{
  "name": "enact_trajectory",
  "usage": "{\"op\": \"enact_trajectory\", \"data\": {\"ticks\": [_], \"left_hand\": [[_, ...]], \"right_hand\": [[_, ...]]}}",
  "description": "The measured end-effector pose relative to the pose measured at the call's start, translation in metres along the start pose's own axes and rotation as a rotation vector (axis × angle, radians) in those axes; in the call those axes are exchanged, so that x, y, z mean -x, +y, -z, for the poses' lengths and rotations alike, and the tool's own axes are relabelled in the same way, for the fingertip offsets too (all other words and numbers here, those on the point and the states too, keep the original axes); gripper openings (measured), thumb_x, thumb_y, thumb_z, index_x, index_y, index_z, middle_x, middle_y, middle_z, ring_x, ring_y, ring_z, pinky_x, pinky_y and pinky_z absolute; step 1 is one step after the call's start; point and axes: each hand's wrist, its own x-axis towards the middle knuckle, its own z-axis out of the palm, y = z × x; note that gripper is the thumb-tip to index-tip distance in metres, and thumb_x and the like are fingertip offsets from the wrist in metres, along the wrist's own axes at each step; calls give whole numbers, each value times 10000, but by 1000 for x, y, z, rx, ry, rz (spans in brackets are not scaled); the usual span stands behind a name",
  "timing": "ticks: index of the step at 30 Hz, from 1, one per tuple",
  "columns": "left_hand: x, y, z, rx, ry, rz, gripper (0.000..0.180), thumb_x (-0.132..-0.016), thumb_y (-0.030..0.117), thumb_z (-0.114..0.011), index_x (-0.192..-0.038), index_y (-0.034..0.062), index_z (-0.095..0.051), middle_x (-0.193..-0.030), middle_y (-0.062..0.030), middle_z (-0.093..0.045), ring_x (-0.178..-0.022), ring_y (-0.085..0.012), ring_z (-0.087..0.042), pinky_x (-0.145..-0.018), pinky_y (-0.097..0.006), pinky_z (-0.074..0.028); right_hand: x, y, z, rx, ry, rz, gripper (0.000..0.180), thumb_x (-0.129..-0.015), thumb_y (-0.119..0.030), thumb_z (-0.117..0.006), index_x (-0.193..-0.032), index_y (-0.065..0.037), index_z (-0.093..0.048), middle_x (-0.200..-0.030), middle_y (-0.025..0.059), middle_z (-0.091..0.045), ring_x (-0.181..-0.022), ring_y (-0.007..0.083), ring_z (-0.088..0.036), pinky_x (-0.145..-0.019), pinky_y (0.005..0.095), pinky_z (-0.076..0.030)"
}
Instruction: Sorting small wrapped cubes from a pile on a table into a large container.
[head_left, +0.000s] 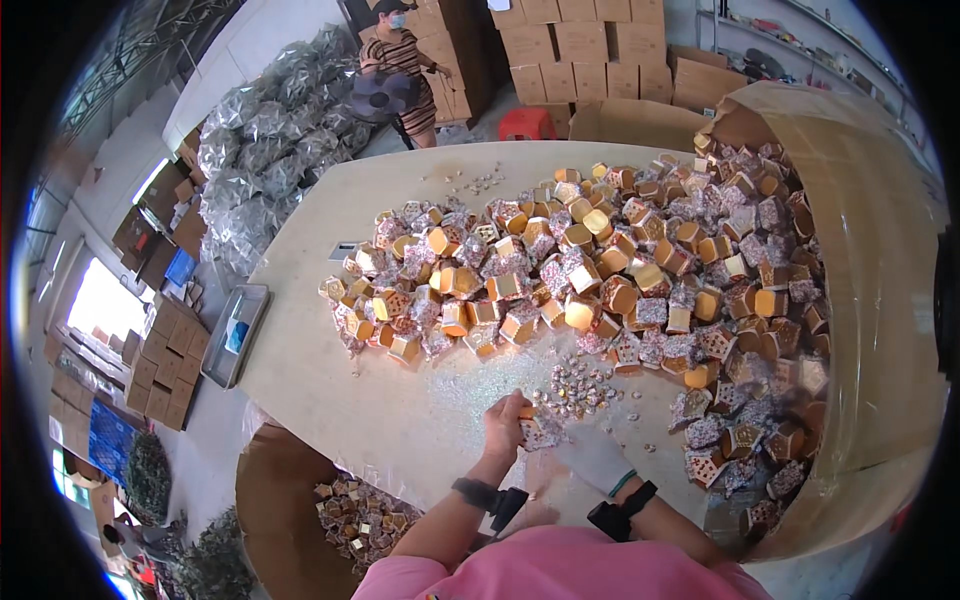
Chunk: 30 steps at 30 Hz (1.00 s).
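My bare left hand (504, 424) is closed round a small box-like ornament (541, 433) with a white and pinkish glittery side, just above the table near my body. My right hand (597, 460), in a white glove, is at the ornament's right side; its fingers are blurred, and I cannot tell whether they grip anything. Just beyond both hands lies a loose heap of small shiny bead-like pieces (578, 388). Farther back, a big pile of similar ornaments (560, 260), gold-ended with speckled sides, spreads across the table.
The pale table (300, 300) carries spilled glitter. A large cardboard carton (880, 300) opens onto its right side. Below the left edge, another carton (275, 500) holds more ornaments. A metal tray (238, 335) is at the left. Beyond, a masked person (405, 60) stands near a fan (385, 95).
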Motion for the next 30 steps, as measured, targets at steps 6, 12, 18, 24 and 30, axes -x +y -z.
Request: {"op": "enact_trajectory", "data": {"ticks": [6, 12, 18, 24, 30], "left_hand": [[8, -7, -9, 31, -4, -82, 337, -875, 342, -555, -828, 19, -638, -747, -58, -567, -619, -133, -528, -502, -287, -432], [12, -24, -19, -151, 27, -271, 250, -855, 219, -553, -790, -8, -634, -804, -72, -617, -704, -160, -570, -633, -300, -461], [0, -45, -31, 564, -2, 242, 303, -912, 233, -435, -1011, -4, -596, -978, -121, -642, -878, -280, -626, -808, -399, -505], [-13, -67, -19, 914, -46, 331, 433, -943, 331, -321, -1142, 23, -552, -1077, -189, -622, -973, -357, -614, -845, -490, -513], [-16, -77, 120, 1038, -304, 11, 502, -928, 430, -382, -1172, 21, -541, -1076, -175, -616, -945, -298, -624, -796, -399, -546]], "right_hand": [[10, -14, 6, -1156, -172, -714, 378, -928, -428, -544, -777, -83, -568, -616, 14, -524, -497, 120, -506, -466, 276, -444], [13, -14, 2, -1433, -78, -839, 396, -948, -423, -489, -681, -131, -468, -527, 5, -428, -435, 149, -388, -451, 308, -343], [17, -13, -5, -1501, 57, -749, 375, -951, -353, -475, -656, -126, -431, -544, 1, -397, -460, 136, -385, -462, 287, -312], [9, 2, -7, -1525, -65, -451, 237, -919, -230, -508, -724, -98, -486, -605, 0, -435, -492, 120, -407, -477, 265, -364], [20, 9, 4, -1366, 14, -665, 251, -890, -241, -537, -689, -102, -482, -608, 6, -448, -545, 141, -441, -537, 259, -378]]}}
